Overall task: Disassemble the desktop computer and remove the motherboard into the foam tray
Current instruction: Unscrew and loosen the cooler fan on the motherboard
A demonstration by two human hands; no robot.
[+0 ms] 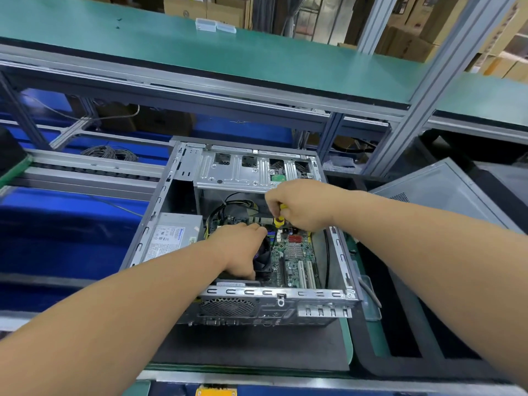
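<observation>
Right now the case (245, 232) lies open on its side in the middle of the frame, on a dark mat on the desk (347, 347), and the motherboard (294, 261) is still seated inside it, lower right of the opening, with the power supply (171, 238) to its left and the drive cage (245, 170) above. The right hand (300, 205) comes in from the right with its fingers curled tight round a yellow screwdriver (278, 221), held nearly upright over the board's upper edge; the tip is hidden behind the left hand, so I cannot tell whether it sits in a screw. The left hand (240, 250) reaches in from the lower left and rests over the fan (263, 258), fingertips bunched together near the driver's shaft as if steadying it or pinching something small; what, if anything, they hold I cannot make out. A removed side panel (445, 190) leans at the right edge, and I see no foam tray for certain. The danger from here, as I judge it, is a slip: if the driver rides out of the screw head it could gouge the board or jab the left fingers so close by. A loosened screw could also drop among the components, and the black and yellow cables (228, 207) above still look attached, so lifting early would strain them.
</observation>
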